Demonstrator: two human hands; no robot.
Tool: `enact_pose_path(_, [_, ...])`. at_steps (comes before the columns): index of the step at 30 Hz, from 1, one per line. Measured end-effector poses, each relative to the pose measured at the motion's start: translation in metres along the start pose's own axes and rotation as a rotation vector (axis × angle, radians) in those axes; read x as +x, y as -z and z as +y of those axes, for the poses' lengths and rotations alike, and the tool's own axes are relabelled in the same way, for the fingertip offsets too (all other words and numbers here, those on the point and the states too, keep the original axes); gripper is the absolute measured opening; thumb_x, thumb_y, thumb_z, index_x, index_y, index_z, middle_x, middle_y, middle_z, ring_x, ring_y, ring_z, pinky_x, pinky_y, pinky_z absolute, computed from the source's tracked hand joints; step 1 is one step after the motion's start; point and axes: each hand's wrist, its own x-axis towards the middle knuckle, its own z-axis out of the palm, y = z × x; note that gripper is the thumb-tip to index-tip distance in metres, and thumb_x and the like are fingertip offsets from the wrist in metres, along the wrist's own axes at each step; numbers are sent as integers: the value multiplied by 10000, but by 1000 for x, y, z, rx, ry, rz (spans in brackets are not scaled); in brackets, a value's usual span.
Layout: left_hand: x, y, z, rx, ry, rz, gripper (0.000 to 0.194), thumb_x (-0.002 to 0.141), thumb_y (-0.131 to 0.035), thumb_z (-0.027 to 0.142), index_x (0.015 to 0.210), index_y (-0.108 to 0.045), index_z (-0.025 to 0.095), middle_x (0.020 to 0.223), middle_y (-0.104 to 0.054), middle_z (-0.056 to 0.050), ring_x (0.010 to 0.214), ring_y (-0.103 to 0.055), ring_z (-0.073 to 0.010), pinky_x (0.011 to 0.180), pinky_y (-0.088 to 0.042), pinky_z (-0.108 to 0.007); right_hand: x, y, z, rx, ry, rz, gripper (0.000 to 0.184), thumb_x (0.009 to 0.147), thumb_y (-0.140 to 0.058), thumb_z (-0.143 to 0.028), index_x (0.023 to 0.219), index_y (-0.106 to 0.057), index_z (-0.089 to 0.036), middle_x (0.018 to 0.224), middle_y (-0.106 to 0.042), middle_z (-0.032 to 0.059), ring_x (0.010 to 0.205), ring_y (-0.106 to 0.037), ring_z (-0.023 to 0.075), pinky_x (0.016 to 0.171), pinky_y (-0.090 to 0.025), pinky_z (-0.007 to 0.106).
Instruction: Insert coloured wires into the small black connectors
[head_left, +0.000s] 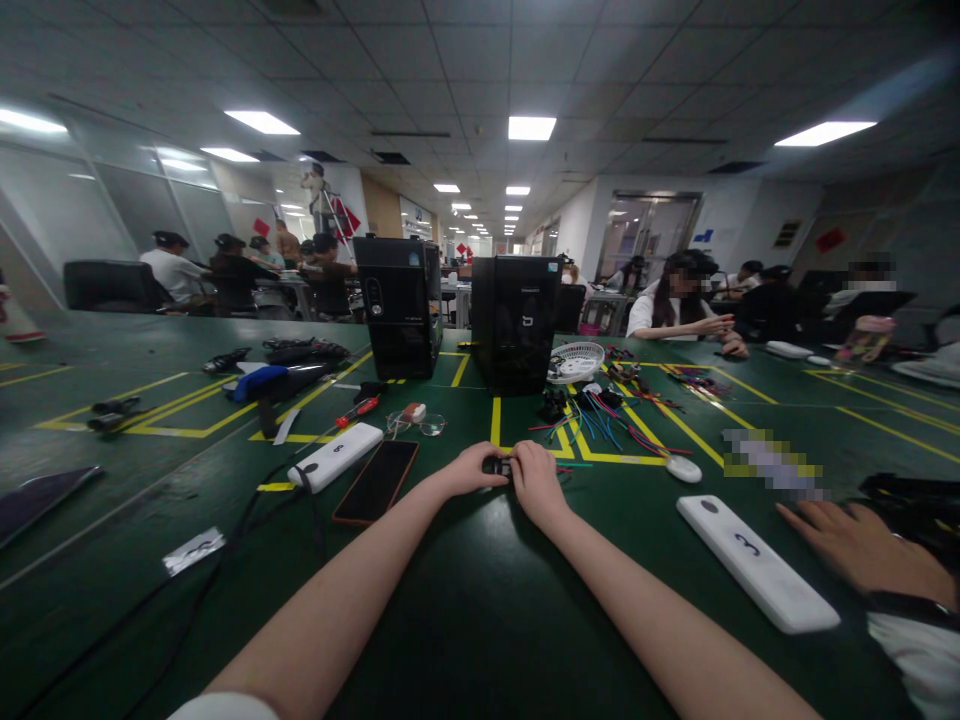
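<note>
My left hand [474,470] and my right hand [537,478] meet low over the green table, fingers closed around a small black part [496,465]. It looks like a connector, though the fingers cover most of it. Green and red wires [574,465] stick out to the right of my right hand. Beyond lies a bundle of coloured wires [604,415] with black pieces. To the left of my left hand is a phone [377,482] with a dark screen, and behind it a pair of glasses [429,426].
Two black computer towers [397,310] stand ahead. Beside them is a white basket [576,360]. White power banks [757,565] lie on both sides, with a red screwdriver [358,410] and a white mouse-like object [683,470]. At right, another person's hand [874,550] rests on the table.
</note>
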Motion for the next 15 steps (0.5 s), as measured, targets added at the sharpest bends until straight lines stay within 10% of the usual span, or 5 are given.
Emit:
enact_pose_path(8, [1,-5,-8,-21,10,73,388,671,-677,298,1022,-595,154,985,-593,-73,921,-550,-212,837,-424,-323,2,8,2,49,61,77,164,862,-375,-201,876,-535,-168,876,-536,55,866,-455,179,800,-315,323])
enact_pose_path(15, [1,-6,-9,-40,57,170,340,679,-641,206,1009,-590,139,1013,-600,-84,948,-551,-213,871,-420,-339,-5,10,-6,118,347,-220,81,803,-472,-173,810,-553,-173,818,-555,35,817,-483,147,741,-369,264])
